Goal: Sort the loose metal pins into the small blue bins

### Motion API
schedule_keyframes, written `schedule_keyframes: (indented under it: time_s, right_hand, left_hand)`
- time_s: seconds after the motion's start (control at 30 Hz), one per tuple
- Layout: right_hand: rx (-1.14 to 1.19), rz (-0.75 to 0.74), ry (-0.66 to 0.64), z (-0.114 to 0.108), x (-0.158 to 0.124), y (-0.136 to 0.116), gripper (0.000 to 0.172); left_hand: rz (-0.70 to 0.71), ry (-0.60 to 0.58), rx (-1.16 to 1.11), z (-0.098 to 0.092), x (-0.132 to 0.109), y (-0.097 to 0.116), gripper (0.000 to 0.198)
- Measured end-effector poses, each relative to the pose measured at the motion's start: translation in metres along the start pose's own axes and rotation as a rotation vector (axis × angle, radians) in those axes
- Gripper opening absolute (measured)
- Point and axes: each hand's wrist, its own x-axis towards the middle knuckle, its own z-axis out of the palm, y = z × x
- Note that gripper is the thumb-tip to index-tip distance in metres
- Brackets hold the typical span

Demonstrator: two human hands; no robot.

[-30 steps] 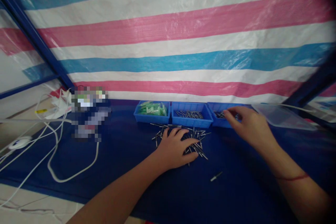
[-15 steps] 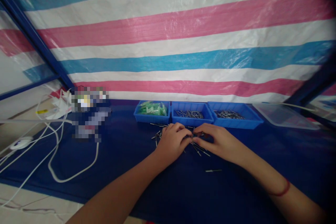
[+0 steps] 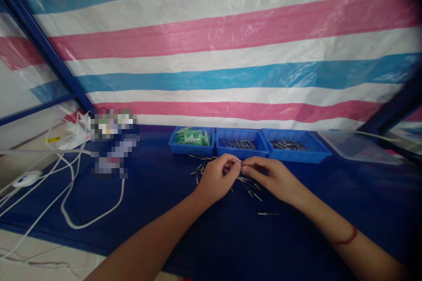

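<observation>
Over a loose pile of thin metal pins on the dark blue table, my left hand and my right hand meet at the fingertips. My left fingers are pinched on a slim metal pin. The thumb and fingers of my right hand close at its right end; what they grip is too small to tell. One single pin lies apart, nearer the front. Behind my hands, a middle blue bin and a right blue bin contain metal pins.
A left blue bin contains green packets. A clear plastic lid lies at the back right. White cables and a white mouse-like object are at the left. Striped sheeting hangs behind the table.
My fingertips have risen slightly and moved a little left, and a pin now shows between my left fingers. Some pins in the pile under my hands have shifted.
</observation>
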Motion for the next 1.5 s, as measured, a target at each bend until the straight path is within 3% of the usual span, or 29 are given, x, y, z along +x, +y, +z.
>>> schedule_keyframes:
  time_s: [0.27,0.67,0.8,0.93,1.0,1.1,1.27,1.4,1.5]
  right_hand:
    - [0.201,0.063,0.208,0.004,0.000,-0.006,0.026]
    - [0.170,0.038,0.202,0.005,-0.001,-0.005,0.023]
    - [-0.003,0.036,0.207,-0.010,0.002,0.003,0.024]
    - [-0.375,0.086,0.522,-0.046,0.003,0.026,0.023]
    - [-0.551,0.182,0.641,-0.064,0.002,0.041,0.022]
    - [-0.779,0.335,0.658,-0.081,0.000,0.057,0.027]
    - [-0.954,0.389,0.648,-0.083,-0.002,0.064,0.035]
    - [-0.915,0.259,0.719,-0.075,-0.001,0.055,0.031]
    - [-0.824,0.087,0.644,-0.062,0.001,0.039,0.025]
  left_hand:
    - [-0.017,-0.013,0.050,0.001,0.001,-0.003,0.020]
    - [-0.019,0.013,0.039,0.000,0.001,-0.006,0.019]
    - [0.027,0.010,0.155,-0.004,0.001,-0.003,0.022]
    - [0.169,-0.131,0.387,-0.007,-0.003,0.002,0.040]
    - [0.202,-0.211,0.466,-0.007,-0.006,0.003,0.045]
    - [0.198,-0.279,0.540,-0.005,-0.010,0.002,0.048]
    - [0.212,-0.303,0.599,-0.004,-0.008,-0.003,0.029]
    - [0.219,-0.304,0.616,-0.002,-0.007,-0.002,0.023]
    - [0.218,-0.294,0.626,-0.002,-0.007,-0.001,0.022]
